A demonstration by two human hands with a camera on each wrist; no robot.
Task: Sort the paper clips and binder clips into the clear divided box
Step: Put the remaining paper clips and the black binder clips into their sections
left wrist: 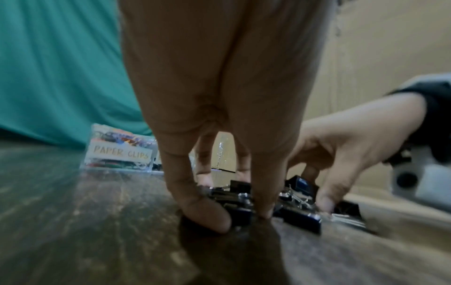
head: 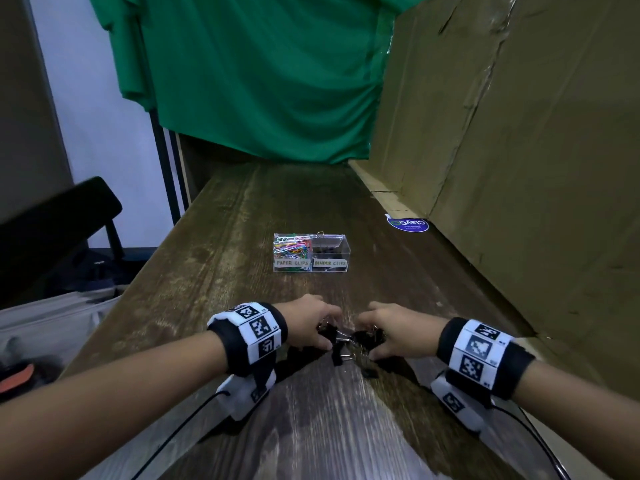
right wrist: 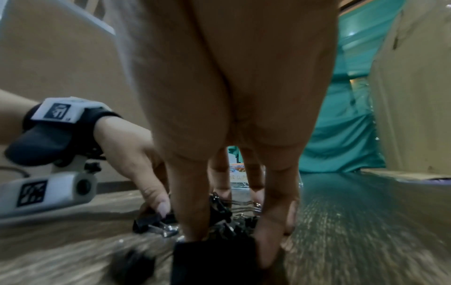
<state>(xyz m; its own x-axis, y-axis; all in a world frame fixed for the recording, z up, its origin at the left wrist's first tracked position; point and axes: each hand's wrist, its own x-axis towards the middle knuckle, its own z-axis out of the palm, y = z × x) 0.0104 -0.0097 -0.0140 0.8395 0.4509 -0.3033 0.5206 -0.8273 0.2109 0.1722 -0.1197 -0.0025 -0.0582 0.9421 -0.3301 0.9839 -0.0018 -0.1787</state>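
A clear divided box [head: 341, 249] stands mid-table on the dark wooden top. Its left cell, labelled PAPER CLIPS, holds coloured paper clips [head: 292, 245]; its right cell, labelled BINDER CLIPS, holds a few black ones. Nearer to me lies a pile of black binder clips [head: 349, 339]. My left hand [head: 327, 327] closes on the pile from the left, thumb and fingers pinching clips [left wrist: 300, 217]. From the right, my right hand [head: 367, 337] does the same, with its thumb against a black clip [right wrist: 209, 258]. Fingers hide much of the pile.
A tall cardboard wall [head: 519, 133] runs along the table's right side, with a blue round sticker [head: 408, 225] at its foot. Green cloth [head: 259, 81] hangs at the far end. A black chair [head: 59, 216] stands off the table's left edge.
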